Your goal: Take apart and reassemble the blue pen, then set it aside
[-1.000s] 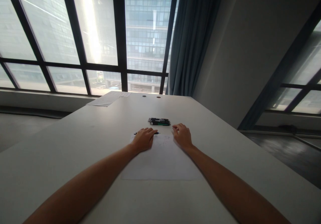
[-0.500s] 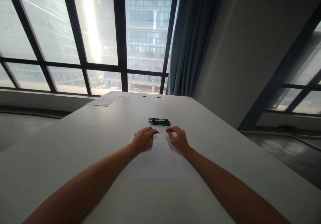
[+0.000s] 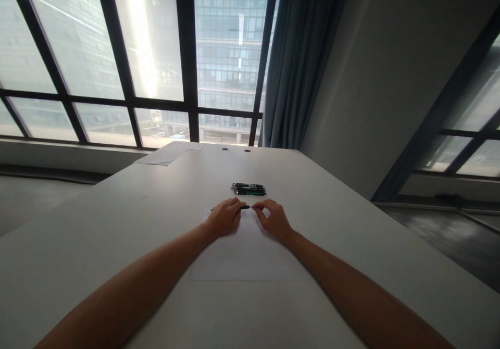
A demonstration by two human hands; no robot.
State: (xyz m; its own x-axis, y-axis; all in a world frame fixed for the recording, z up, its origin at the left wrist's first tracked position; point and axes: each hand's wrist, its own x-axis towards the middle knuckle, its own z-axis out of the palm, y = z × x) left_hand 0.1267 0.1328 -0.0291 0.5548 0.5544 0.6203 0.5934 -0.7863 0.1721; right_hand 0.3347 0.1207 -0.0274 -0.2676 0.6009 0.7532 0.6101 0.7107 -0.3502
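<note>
Head view, hands: left hand (image 3: 224, 217) covering pen (image 3: 245, 207), right hand (image 3: 274, 219) pinching its tip, pens (image 3: 248, 189) beyond

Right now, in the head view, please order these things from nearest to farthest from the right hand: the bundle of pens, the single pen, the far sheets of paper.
1. The single pen: at the fingertips of the right hand, which pinch toward its tip.
2. The bundle of pens: just beyond, on the table.
3. The far sheets of paper: far left end, near the window.
</note>
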